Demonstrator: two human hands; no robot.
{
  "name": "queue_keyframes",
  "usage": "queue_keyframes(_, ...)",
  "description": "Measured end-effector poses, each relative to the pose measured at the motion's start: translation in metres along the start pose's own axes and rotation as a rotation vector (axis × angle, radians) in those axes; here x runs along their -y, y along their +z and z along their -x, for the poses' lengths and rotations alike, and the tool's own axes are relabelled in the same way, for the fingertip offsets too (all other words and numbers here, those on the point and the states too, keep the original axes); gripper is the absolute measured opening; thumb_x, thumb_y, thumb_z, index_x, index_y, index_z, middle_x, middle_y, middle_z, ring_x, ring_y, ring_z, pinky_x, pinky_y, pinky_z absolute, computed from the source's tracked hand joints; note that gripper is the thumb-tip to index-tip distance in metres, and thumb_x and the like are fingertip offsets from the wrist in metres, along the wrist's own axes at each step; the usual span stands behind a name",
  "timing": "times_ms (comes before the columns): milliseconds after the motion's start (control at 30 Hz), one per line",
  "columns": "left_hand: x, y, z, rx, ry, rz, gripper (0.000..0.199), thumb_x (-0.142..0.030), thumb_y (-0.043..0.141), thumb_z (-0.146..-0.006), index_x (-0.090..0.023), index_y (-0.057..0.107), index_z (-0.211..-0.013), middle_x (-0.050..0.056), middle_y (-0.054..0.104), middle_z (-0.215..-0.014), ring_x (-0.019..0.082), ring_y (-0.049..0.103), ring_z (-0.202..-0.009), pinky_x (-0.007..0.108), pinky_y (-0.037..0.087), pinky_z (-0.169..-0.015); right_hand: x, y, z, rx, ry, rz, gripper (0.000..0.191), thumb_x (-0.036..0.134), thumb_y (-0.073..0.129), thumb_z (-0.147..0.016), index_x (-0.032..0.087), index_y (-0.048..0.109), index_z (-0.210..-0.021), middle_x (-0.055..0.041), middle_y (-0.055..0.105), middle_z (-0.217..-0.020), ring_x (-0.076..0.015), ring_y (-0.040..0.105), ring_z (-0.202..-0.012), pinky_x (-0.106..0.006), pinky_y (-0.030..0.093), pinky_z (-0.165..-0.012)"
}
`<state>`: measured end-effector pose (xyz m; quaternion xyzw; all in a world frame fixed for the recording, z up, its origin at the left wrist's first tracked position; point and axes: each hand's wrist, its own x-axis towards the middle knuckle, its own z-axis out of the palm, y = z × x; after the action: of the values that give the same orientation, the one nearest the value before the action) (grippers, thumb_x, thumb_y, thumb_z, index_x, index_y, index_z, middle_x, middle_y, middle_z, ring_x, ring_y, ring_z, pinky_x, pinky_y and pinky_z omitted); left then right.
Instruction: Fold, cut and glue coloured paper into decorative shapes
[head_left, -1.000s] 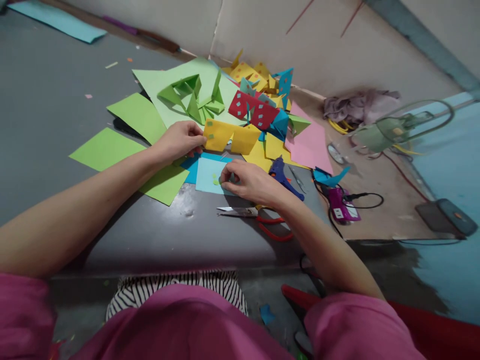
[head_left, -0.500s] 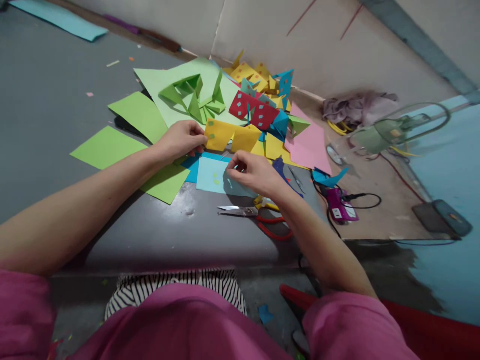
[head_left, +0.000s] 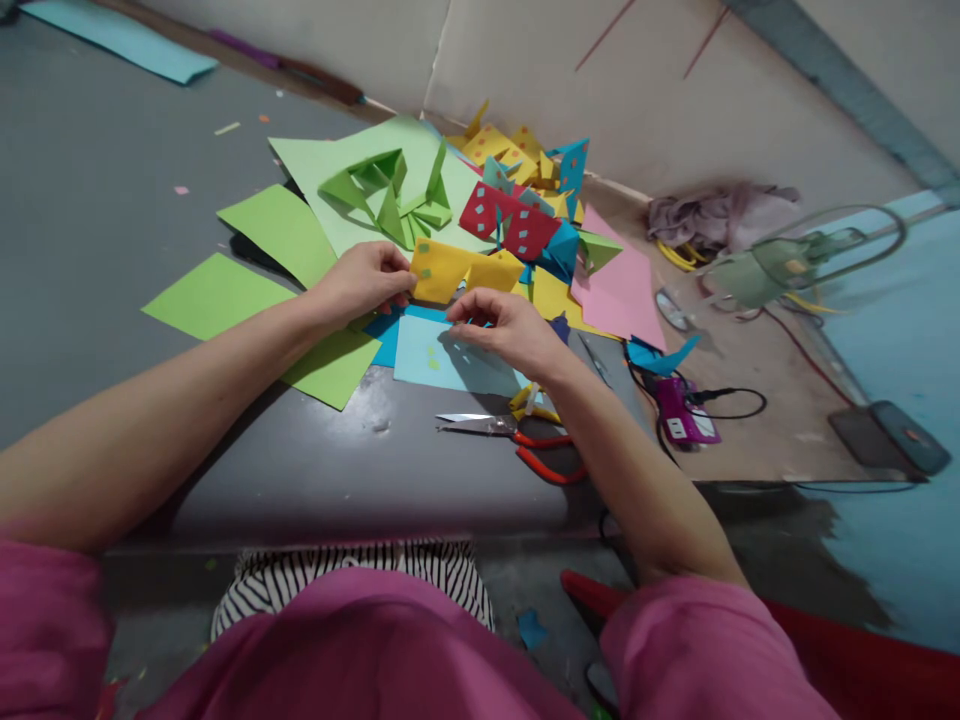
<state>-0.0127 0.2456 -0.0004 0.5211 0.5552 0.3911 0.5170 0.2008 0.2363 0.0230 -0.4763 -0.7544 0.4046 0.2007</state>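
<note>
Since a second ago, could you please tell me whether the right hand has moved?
Yes; judged against the scissors, the right hand has moved farther off, toward the yellow paper in the left hand.

The work surface is a grey table top with a rounded front edge. Light reflects from its bare front area. Scissors with red handles lie near this edge, blades directed left. Just beyond them lies a light blue sheet, overlapping a darker blue sheet. At left, bright green sheets lie flat, adjacent to a larger pale green sheet. Tweezers rest at the right side of the table. Small paper scraps are scattered at left; a pale turquoise sheet occupies the far left corner. On the floor below lies a blue scrap
</note>
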Motion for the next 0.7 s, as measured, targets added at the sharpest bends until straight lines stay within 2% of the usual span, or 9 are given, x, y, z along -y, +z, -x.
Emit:
queue_keyframes(133, -0.0004, -0.0003, 0.0004, 0.001, 0.003, 0.008, 0.015, -0.005, 0.065, -0.08, -0.017, 0.058, -0.075, 0.002, 0.064, -0.064, 0.011, 0.058, -0.058, 0.023, 0.043, -0.052, 0.0028, 0.001, -0.0001, 0.003, 0.031, 0.027, 0.017, 0.029, 0.074, -0.072, 0.018, 0.063, -0.077, 0.0017, 0.061, -0.073, -0.0114, 0.049, -0.066, -0.028, 0.038, -0.064)
queue_keyframes(367, 0.001, 0.0, -0.0009, -0.003, 0.008, -0.011, 0.014, -0.007, 0.065, -0.081, -0.018, 0.059, -0.075, 0.0, 0.064, -0.063, 0.01, 0.058, -0.056, 0.021, 0.043, -0.05, 0.0032, -0.0003, -0.0004, 0.017, 0.061, 0.27, 0.01, 0.024, 0.074, -0.07, 0.018, 0.067, -0.073, 0.0019, 0.062, -0.071, -0.0127, 0.053, -0.069, -0.028, 0.038, -0.067)
queue_keyframes(533, -0.0001, 0.0006, -0.0002, -0.008, 0.003, -0.017, 0.015, -0.006, 0.064, -0.083, -0.018, 0.059, -0.075, 0.0, 0.064, -0.064, 0.01, 0.058, -0.056, 0.021, 0.043, -0.05, -0.0006, -0.0044, -0.0005, 0.139, 0.145, 0.126, 0.019, 0.031, 0.075, -0.068, 0.017, 0.067, -0.079, 0.0028, 0.059, -0.069, -0.0117, 0.05, -0.065, -0.027, 0.039, -0.064)
queue_keyframes(700, -0.0016, 0.0005, 0.0008, -0.007, -0.006, -0.022, 0.015, -0.006, 0.065, -0.083, -0.017, 0.059, -0.076, 0.0, 0.063, -0.063, 0.009, 0.057, -0.055, 0.02, 0.042, -0.051, 0.0016, -0.0078, 0.0029, 0.155, 0.13, 0.141, 0.019, 0.032, 0.07, -0.073, 0.016, 0.069, -0.085, 0.0016, 0.059, -0.072, -0.0122, 0.05, -0.068, -0.027, 0.039, -0.066)
